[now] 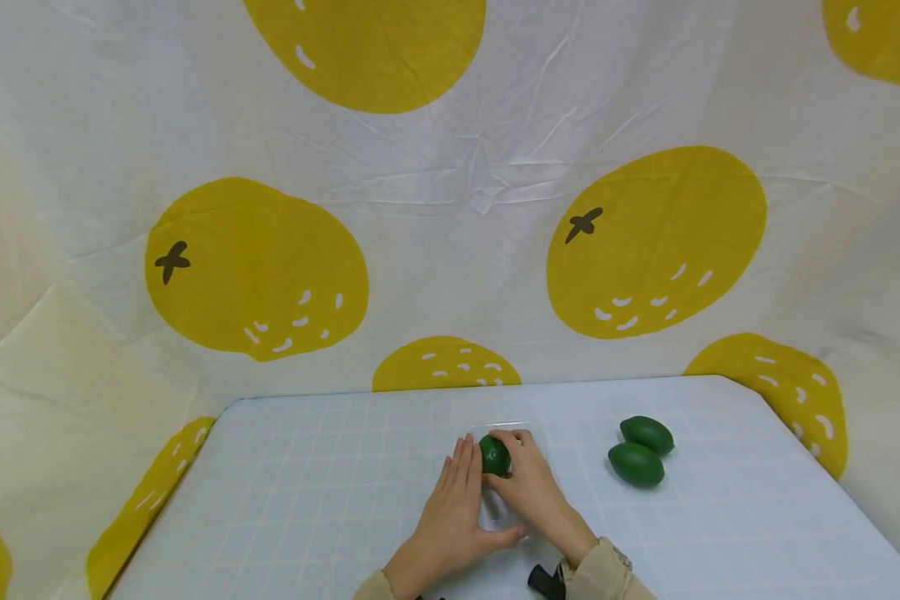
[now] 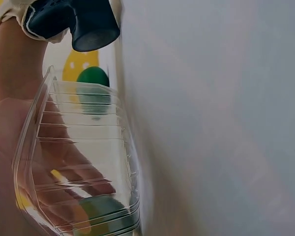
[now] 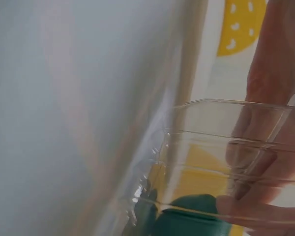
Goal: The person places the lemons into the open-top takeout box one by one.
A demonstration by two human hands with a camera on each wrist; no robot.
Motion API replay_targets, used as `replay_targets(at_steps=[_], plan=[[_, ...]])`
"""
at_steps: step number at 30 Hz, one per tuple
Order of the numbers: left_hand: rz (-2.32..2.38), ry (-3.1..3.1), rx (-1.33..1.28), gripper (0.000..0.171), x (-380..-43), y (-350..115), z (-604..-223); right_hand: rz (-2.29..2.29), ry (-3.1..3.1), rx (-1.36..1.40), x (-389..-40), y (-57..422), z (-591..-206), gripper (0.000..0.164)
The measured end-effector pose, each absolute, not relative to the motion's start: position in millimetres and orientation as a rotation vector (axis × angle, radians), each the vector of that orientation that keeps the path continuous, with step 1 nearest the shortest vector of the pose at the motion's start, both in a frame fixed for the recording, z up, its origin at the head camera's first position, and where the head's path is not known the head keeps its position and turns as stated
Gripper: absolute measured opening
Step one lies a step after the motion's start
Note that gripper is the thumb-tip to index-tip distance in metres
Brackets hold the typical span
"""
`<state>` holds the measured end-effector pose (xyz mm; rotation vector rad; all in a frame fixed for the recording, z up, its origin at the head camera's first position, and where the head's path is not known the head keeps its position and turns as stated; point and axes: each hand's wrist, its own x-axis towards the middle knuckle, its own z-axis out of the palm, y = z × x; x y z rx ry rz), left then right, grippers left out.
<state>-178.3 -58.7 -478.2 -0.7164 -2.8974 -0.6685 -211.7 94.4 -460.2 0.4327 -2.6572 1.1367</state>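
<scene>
A clear plastic container (image 1: 493,510) sits on the table before me, with a dark green lemon-shaped fruit (image 1: 494,455) at its far end. My right hand (image 1: 531,487) holds that fruit between thumb and fingers. Along the container's left side lies my left hand (image 1: 450,521), its fingers straight and together, its thumb stretched across the near end. Through the ribbed wall of the container (image 2: 88,132), the left wrist view shows the fruit (image 2: 105,211) low in the picture. The right wrist view shows fingers touching the green fruit (image 3: 191,216), partly cut off by the frame.
Two more green fruits, a farther one (image 1: 647,433) and a nearer one (image 1: 636,465), lie close together on the right of the table. The table (image 1: 292,500) has a pale checked cover. Behind it hangs a white cloth (image 1: 457,250) printed with yellow fruits.
</scene>
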Motion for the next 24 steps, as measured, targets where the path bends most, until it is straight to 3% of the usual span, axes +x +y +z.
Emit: replay_targets(at_steps=[16, 24], plan=[[-0.651, -2.87, -0.717, 0.124, -177.0, -60.5, -479.0, 1.169, -2.724, 0.618, -197.9, 105.9, -440.1, 0.054], [-0.683, -2.884, -0.691, 0.124, -177.2, -57.9, -476.4, 1.314, -2.549, 0.799, -200.2, 137.3, -420.4, 0.05]])
